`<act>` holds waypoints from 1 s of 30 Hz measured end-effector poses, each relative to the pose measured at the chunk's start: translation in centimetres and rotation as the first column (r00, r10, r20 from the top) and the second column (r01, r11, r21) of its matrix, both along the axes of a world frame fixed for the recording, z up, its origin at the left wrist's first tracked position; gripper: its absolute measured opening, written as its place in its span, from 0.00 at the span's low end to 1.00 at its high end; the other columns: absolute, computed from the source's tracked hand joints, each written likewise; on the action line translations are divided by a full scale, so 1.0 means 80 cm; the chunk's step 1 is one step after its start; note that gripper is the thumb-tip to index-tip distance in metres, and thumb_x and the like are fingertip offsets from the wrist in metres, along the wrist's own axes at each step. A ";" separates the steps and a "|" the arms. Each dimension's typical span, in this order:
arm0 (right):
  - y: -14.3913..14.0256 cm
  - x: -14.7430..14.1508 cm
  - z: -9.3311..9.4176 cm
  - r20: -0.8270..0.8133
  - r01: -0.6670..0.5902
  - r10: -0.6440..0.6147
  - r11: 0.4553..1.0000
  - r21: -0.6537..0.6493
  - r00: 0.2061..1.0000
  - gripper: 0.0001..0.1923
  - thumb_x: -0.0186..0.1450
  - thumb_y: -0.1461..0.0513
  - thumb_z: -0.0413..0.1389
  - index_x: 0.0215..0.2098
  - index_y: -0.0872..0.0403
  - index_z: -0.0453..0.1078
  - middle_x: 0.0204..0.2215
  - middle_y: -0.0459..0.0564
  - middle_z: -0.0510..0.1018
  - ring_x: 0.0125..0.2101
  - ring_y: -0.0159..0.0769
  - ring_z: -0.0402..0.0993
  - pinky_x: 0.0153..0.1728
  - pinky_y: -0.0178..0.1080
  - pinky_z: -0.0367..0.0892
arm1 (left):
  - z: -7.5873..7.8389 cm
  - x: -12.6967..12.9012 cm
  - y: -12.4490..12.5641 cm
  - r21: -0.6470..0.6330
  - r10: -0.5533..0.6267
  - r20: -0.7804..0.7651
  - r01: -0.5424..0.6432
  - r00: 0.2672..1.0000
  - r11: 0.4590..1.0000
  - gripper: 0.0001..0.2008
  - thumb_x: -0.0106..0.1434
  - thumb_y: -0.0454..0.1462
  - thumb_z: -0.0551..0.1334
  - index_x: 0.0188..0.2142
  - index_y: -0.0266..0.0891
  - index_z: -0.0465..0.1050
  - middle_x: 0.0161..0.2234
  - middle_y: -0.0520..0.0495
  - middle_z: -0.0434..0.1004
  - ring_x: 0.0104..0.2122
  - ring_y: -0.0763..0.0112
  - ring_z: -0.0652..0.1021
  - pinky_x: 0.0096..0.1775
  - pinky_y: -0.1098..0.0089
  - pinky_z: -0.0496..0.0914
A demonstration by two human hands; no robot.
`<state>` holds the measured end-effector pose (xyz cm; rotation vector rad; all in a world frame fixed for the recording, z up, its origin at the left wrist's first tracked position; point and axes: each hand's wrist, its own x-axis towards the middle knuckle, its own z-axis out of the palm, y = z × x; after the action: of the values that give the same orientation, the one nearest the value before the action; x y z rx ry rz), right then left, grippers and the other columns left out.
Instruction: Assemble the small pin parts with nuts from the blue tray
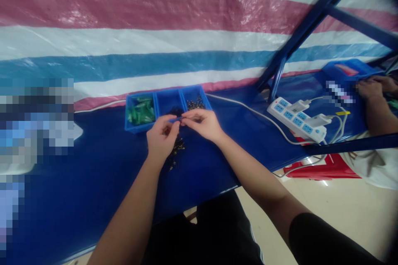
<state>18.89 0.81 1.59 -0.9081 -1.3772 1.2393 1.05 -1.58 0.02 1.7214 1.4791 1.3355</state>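
Head view: At the centre of the frame, my left hand (pixel 161 136) and right hand (pixel 203 124) meet over a blue tabletop (pixel 93 174), thumbs and forefingers closed in a pinch on a small dark part (pixel 180 119). My fingertips hide most of the piece, and I cannot tell its exact shape. It looks next to weightless, probably stiff, and small enough to flick away if squeezed off-centre; the surest hold, I judge, is a light one, with a thumb and forefinger at each end.

Just below my hands lies a loose heap of dark and brass-toned pieces (pixel 177 151), likely hard and light, apt to snag on one another and best lifted singly. Above, a three-compartment blue bin (pixel 168 98) holds green pieces (pixel 141 112) at left, dark pieces (pixel 175 111) in the middle, partly hidden by my fingers, and brass-toned pieces (pixel 195 102) at right. The green ones look like slick, light plastic, easiest taken by their sides.

A white power strip (pixel 295 120) sits right of centre, a co-worker's hand (pixel 371 87) at the far right, and a striped tarpaulin (pixel 186 8) fills the upper frame.
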 end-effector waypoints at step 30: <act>-0.002 -0.003 -0.001 0.027 -0.038 0.036 0.998 0.047 0.999 0.14 0.60 0.57 0.67 0.41 0.56 0.79 0.32 0.50 0.85 0.34 0.35 0.85 0.41 0.38 0.80 | 0.001 0.003 -0.002 -0.038 -0.025 0.030 0.026 0.999 0.999 0.09 0.70 0.42 0.60 0.41 0.39 0.72 0.21 0.55 0.73 0.20 0.78 0.74 0.27 0.77 0.69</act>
<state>18.67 0.64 1.55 -0.8718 -1.4439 1.2211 1.31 -1.72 0.07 1.6841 1.4523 1.3055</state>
